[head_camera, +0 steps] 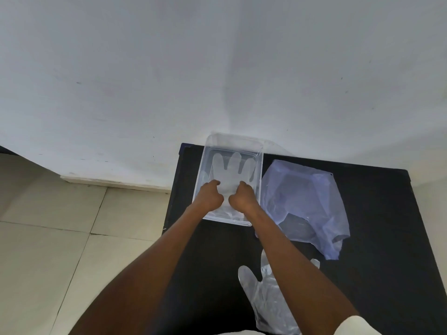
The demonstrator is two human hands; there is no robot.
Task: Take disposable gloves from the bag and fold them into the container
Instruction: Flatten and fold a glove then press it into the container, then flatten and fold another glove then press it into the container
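A clear plastic container stands on the black table at its far left. Inside it lies a translucent disposable glove, fingers pointing away from me. My left hand and my right hand are both inside the container, side by side, each pinching the near part of that glove. A pale blue plastic bag lies crumpled right of the container. Another clear glove lies flat on the table near me, partly hidden under my right forearm.
The black table ends just left of the container, with beige floor tiles below. A white wall rises directly behind the table.
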